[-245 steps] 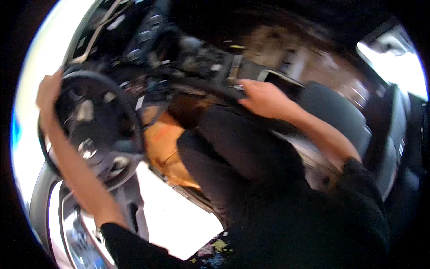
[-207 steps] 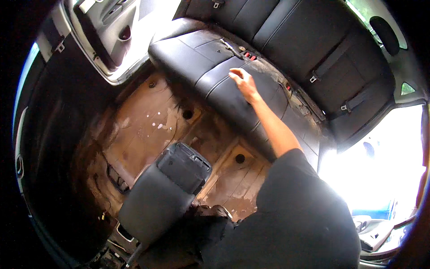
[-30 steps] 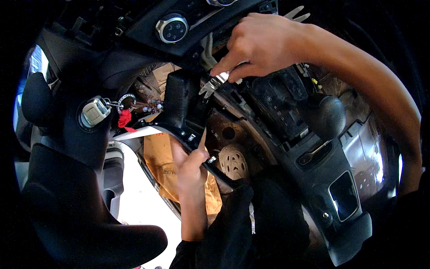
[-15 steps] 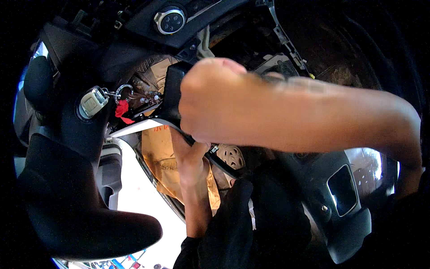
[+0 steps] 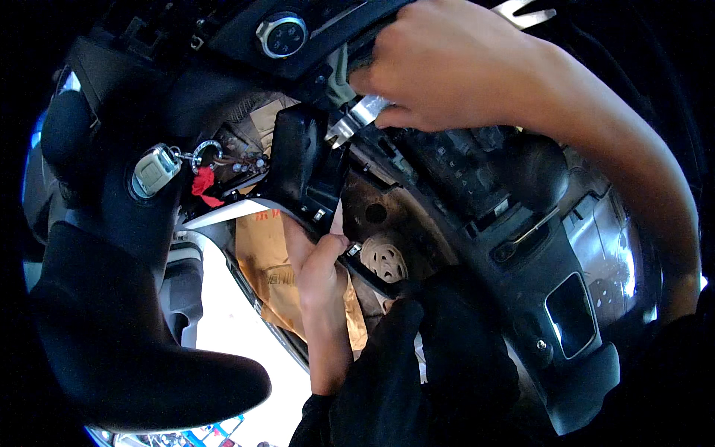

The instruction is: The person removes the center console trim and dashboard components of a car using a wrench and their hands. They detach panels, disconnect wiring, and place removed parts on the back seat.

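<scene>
My right hand [image 5: 447,67] is closed around a silver metal pry tool [image 5: 363,115] with a forked tip. The tip points down and left, close to the upper right edge of a black plastic trim panel [image 5: 294,153]; whether it touches cannot be made out. A second forked metal end [image 5: 525,15] shows beyond my wrist, seemingly the same tool's other end. Below, my left hand [image 5: 322,264] grips the panel's lower edge with the thumb on top, its other fingers mostly hidden. Metal clips [image 5: 319,214] sit along that edge.
A key fob [image 5: 155,173] with a ring and red tassel hangs at the left, above the steering wheel rim [image 5: 149,350]. Brown paper [image 5: 268,283] lies beneath my left arm. A round dial [image 5: 282,35] is at the top; a gear lever [image 5: 532,175] stands at the right.
My right hand has moved up and away from the panel, uncovering the panel, the pry tool and the console. My left hand has stayed nearly in place.
</scene>
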Action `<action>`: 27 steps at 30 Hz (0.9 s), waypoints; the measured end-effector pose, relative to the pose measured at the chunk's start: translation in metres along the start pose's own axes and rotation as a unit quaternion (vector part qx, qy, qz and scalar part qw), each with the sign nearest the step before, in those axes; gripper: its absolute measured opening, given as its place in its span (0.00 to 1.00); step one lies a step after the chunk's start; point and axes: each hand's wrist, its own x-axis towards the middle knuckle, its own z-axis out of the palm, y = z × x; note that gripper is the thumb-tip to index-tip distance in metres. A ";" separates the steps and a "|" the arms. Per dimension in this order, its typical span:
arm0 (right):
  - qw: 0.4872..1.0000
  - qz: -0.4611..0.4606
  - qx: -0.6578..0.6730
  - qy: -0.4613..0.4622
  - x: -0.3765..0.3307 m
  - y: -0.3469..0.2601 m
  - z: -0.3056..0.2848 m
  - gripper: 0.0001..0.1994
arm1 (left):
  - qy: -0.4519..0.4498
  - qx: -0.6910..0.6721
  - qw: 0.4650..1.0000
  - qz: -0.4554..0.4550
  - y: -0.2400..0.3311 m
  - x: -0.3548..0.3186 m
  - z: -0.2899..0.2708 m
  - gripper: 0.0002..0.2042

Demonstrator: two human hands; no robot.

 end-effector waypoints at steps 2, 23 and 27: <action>0.997 0.055 0.023 0.041 0.002 -0.003 0.005 0.08 | -0.005 -0.007 1.000 0.015 0.002 0.000 0.002 0.45; 0.973 -0.077 0.168 -0.137 0.084 -0.003 0.086 0.18 | 0.005 0.052 0.998 0.033 0.011 0.016 -0.007 0.41; 0.964 -0.037 0.221 -0.143 0.081 -0.005 0.080 0.17 | -0.049 0.060 0.997 0.022 0.010 0.019 -0.030 0.41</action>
